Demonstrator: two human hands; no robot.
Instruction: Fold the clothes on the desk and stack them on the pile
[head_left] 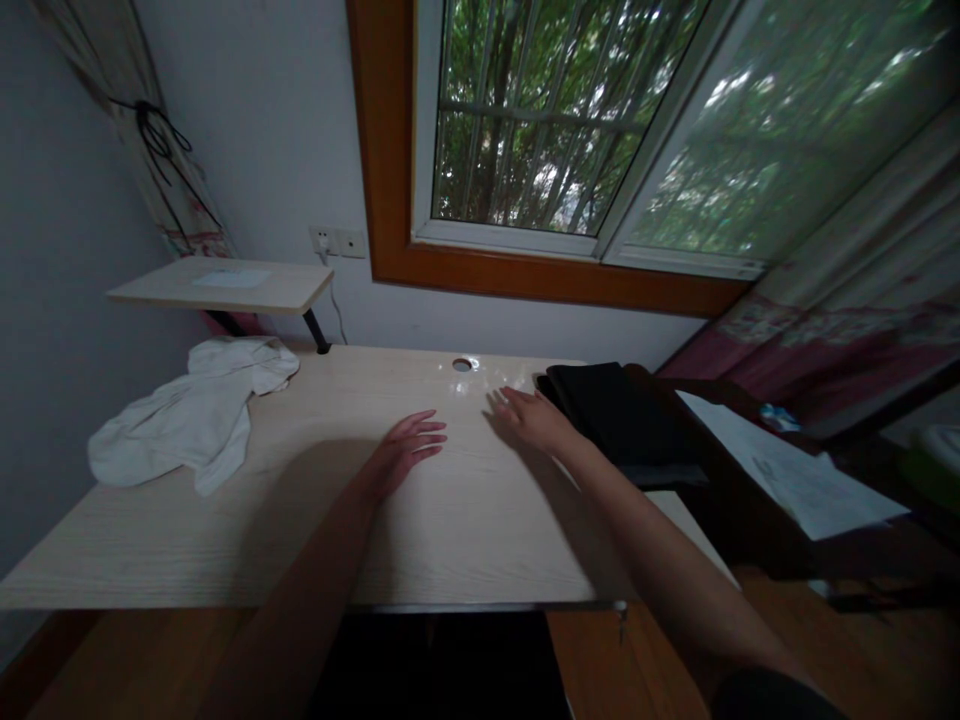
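Both of my hands are held over the pale wooden desk [480,540]. My left hand [401,450] has its fingers apart, pointing right, and holds nothing. To its upper right, my right hand [529,418] also has spread fingers and nothing in them; it is closest to a black folder-like object [607,410] at the desk's right side. Whether either hand touches the desk I cannot tell. Off to the left lies a crumpled white cloth [187,415], well away from my left hand.
A raised shelf [292,284] stands at the back left with a paper [232,278] on it. Near the back edge is a round cable hole [462,366]. Right of the desk, a dark surface bears a white sheet [795,470]. Behind are a wall socket [337,242] and a window [525,130].
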